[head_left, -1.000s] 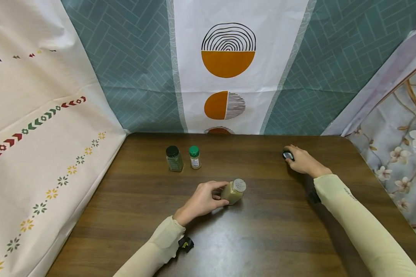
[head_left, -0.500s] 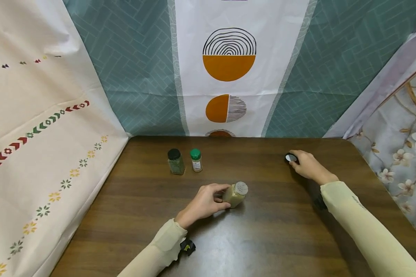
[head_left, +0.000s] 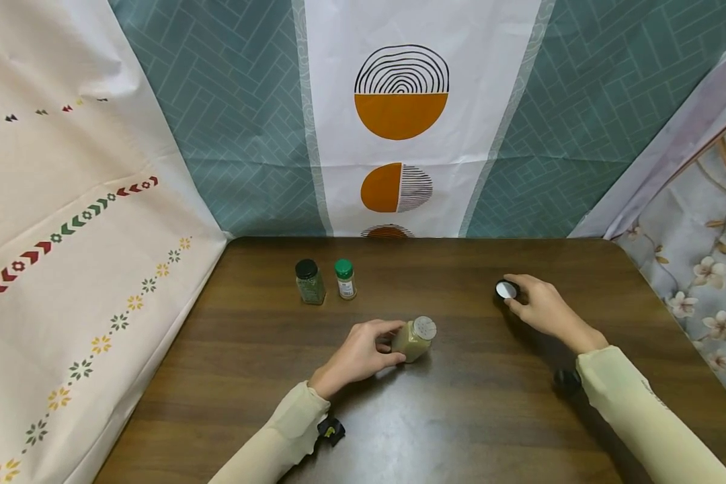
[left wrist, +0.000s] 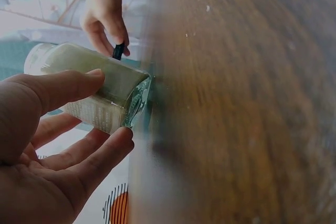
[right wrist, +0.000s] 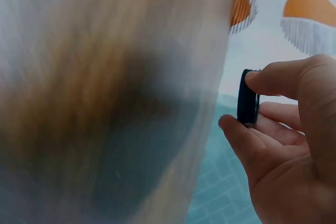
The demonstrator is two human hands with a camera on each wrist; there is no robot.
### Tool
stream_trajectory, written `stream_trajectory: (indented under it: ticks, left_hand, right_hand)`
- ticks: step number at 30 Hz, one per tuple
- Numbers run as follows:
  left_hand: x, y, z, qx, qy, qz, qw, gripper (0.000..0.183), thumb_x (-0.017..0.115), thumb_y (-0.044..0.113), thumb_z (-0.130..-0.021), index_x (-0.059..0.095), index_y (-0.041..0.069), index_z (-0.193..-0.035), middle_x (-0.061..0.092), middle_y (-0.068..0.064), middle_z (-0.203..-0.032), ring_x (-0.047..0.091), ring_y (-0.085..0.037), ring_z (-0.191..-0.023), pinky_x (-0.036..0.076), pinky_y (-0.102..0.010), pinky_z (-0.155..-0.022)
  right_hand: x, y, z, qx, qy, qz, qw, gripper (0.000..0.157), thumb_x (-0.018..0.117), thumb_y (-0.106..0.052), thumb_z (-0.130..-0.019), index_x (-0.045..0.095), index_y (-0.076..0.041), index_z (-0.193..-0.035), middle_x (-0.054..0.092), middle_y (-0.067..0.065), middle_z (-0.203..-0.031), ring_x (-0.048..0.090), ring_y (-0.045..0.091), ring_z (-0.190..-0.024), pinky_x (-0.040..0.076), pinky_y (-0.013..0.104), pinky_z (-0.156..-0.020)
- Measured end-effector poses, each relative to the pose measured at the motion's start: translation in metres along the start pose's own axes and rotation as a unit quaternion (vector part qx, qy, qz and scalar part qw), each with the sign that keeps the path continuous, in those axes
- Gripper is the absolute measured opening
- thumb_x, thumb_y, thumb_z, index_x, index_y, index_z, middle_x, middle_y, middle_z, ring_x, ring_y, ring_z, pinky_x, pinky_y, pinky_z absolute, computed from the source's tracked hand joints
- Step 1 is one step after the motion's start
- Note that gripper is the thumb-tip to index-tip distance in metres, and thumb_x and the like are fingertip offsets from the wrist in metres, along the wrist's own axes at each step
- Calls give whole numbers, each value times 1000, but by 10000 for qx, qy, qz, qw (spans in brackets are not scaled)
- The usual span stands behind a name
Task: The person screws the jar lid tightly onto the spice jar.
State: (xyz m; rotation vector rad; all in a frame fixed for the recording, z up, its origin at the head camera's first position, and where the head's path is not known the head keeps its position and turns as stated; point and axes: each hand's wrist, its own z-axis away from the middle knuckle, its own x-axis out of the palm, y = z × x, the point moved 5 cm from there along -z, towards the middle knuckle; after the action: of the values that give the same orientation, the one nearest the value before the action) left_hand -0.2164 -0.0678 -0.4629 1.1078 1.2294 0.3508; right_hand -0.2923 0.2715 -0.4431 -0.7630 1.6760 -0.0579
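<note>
Near the middle of the table, my left hand (head_left: 359,353) grips a glass spice jar (head_left: 413,340) filled with pale green-beige powder. Its grey perforated shaker top shows, and the jar leans to the right. In the left wrist view, thumb and fingers lie on either side of the jar (left wrist: 97,85). Off to the right, my right hand (head_left: 544,306) pinches a round black lid (head_left: 507,290) with a whitish inside facing up. The right wrist view shows the lid (right wrist: 248,97) edge-on between thumb and fingers, apart from the tabletop.
A jar with a black lid and green contents (head_left: 310,282) stands at the back left. Beside it is a smaller jar with a green lid (head_left: 345,279). The brown wooden table (head_left: 460,410) meets hanging patterned cloths (head_left: 248,134) at the back and sides.
My right hand has drawn the black lid toward the table's front, and its whitish inside shows more fully. The left hand keeps its grip on the jar, nearly still.
</note>
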Motion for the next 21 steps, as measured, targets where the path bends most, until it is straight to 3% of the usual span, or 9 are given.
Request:
stream_trajectory:
  ticks: [10, 21]
  left_hand:
    - [3, 2, -1, -24, -39, -73, 10000, 54, 84, 12, -88, 65, 9, -138, 66, -15, -132, 71, -27, -113, 60, -22, -86]
    - [0, 2, -1, -6, 21, -147, 9999, 52, 84, 13, -87, 66, 10, -136, 67, -13, -129, 71, -26, -111, 60, -22, -85]
  right_hand:
    - [-5, -37, 29, -363, 297, -321, 9984, 48, 78, 3, -85, 63, 10, -130, 68, 29, -120, 74, 37, -94, 63, 44, -73]
    - [7, -81, 35, -858, 297, -681, 9935, 49, 81, 6, -82, 65, 6, -128, 69, 21, -121, 73, 26, -90, 64, 35, -72]
